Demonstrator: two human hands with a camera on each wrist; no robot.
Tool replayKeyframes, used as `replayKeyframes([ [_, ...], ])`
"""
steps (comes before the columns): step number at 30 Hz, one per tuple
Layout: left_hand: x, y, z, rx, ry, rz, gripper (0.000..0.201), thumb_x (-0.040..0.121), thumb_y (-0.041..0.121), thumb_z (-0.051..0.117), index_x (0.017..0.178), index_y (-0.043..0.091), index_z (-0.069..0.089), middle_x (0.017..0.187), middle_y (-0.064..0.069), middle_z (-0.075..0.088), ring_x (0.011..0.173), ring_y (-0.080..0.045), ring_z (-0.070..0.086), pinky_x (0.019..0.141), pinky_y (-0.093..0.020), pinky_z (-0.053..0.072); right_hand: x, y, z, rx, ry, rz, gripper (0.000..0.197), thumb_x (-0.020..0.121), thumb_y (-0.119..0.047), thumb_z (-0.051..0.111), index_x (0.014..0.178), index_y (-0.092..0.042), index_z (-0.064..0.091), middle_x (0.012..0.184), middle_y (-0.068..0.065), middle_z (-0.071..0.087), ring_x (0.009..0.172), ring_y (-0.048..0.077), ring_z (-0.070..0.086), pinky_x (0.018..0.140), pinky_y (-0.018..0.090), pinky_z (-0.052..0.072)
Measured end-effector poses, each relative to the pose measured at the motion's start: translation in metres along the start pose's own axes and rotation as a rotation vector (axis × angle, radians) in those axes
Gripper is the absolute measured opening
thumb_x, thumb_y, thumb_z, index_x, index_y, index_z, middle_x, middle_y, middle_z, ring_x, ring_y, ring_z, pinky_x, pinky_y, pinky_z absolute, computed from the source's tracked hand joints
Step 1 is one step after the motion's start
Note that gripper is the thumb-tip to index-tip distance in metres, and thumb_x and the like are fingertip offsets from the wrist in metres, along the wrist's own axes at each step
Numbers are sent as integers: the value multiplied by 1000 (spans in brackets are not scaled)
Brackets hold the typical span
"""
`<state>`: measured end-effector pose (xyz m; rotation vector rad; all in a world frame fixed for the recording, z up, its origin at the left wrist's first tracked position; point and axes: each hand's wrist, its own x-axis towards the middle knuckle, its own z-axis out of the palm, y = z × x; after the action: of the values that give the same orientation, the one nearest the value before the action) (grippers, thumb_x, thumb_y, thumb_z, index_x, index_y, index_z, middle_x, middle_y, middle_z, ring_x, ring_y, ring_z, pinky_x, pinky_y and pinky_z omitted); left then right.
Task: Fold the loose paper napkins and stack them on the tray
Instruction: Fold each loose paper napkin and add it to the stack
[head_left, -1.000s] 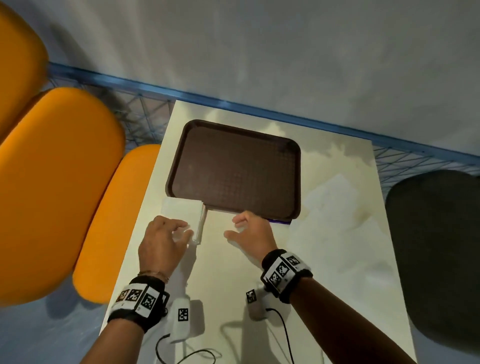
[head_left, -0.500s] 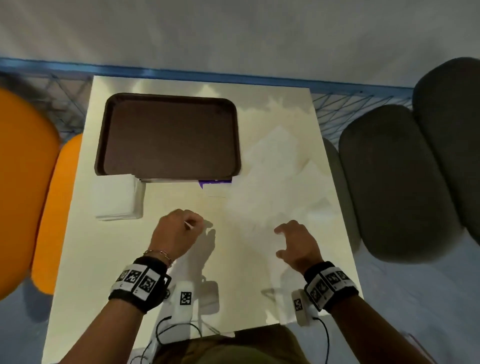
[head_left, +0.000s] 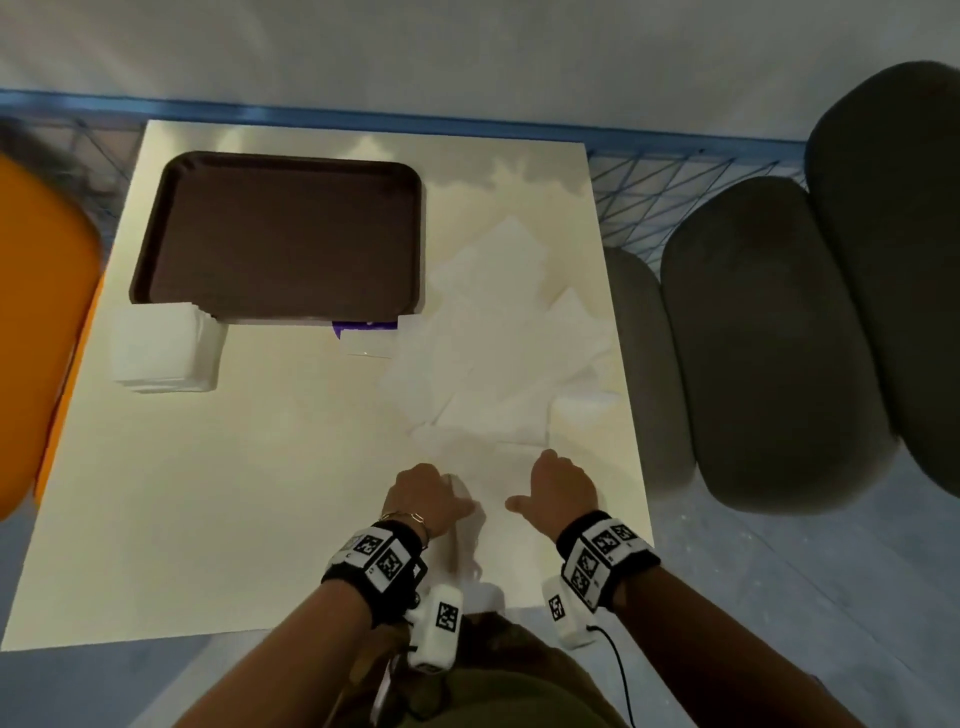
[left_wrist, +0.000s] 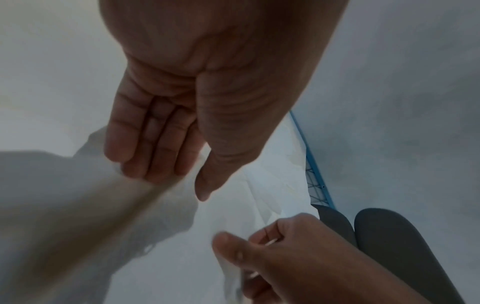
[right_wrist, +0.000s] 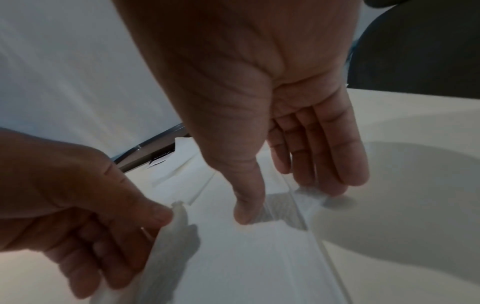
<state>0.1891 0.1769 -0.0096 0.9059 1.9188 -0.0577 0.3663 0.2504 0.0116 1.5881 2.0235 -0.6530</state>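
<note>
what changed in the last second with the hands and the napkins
Both hands left the folded stack by the tray and moved right, to the loose napkins. The left hand now pinches a napkin's edge; the right hand presses flat fingers on it. Stack and tray stayed put.

Cream table (head_left: 208, 519) by a grey wall (head_left: 467, 47) — orange seats (head_left: 41, 338) left, grey seats (head_left: 769, 338) right.

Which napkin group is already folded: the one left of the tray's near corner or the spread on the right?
The squared white napkin stack at the brown plastic tray's near-left corner: neat, aligned edges. The loose white paper napkins to the right lie flat, overlapping and askew.
</note>
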Motion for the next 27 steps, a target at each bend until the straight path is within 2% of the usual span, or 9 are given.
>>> replayKeyframes([
  [3,-2,9,18,-147,30,-62,59,69,56,87,103,11,69,98,-3,68,90,-23,64,66,-27,46,2,-1,2,85,-2,-12,72,93,-50,76,137,-1,48,136,14,61,126,30,62,99,35,50],
  [6,-7,12,28,-300,78,-109,45,72,44,90,94,9,71,94,-8,73,85,-25,69,64,-31,55,5,-1,7,174,-10,-17,70,88,-49,80,132,-3,51,130,13,66,121,30,64,95,35,51],
  [9,-10,4,27,-445,106,-139,34,74,33,92,76,6,72,75,-5,75,65,-22,73,62,-31,63,5,4,8,233,-16,-37,67,85,-50,82,128,-7,54,125,10,68,115,29,66,90,34,50],
  [12,-18,-12,17,-528,180,-129,44,69,34,96,59,14,58,53,6,60,47,-13,60,51,-21,52,5,11,4,266,-44,-58,63,86,-50,83,127,-11,58,125,5,68,116,26,66,91,33,49],
  [16,-27,-42,-5,-542,220,-76,48,65,42,97,67,6,66,62,1,62,59,-17,54,61,-28,48,3,15,-10,331,-85,-117,53,84,-51,86,119,-16,66,119,-1,70,113,20,66,91,29,51],
  [19,-49,-51,-32,-716,108,-7,36,71,33,96,71,9,68,72,-2,66,66,-20,57,65,-32,48,-1,7,-25,469,-248,-235,51,76,-53,92,107,-16,75,101,-2,76,96,15,71,89,34,59],
  [21,-69,-49,-52,-889,-8,38,33,77,28,92,86,1,75,96,-9,78,83,-31,73,82,-41,60,-8,-4,-37,585,-401,-310,49,73,-54,93,100,-16,78,93,3,80,88,20,75,84,37,62],
  [23,-86,-45,-69,-1066,-65,61,46,80,25,87,113,-5,75,114,-23,76,109,-44,72,102,-57,56,-18,-16,-50,660,-509,-380,44,74,-58,91,92,-19,79,92,5,81,94,25,77,84,37,63],
  [27,-110,-39,-95,-1266,-12,113,39,92,17,73,125,-3,71,122,-25,73,113,-43,70,106,-55,52,-32,-41,-78,902,-592,-451,34,85,-41,88,87,-11,73,94,12,79,90,25,77,91,38,63],
])
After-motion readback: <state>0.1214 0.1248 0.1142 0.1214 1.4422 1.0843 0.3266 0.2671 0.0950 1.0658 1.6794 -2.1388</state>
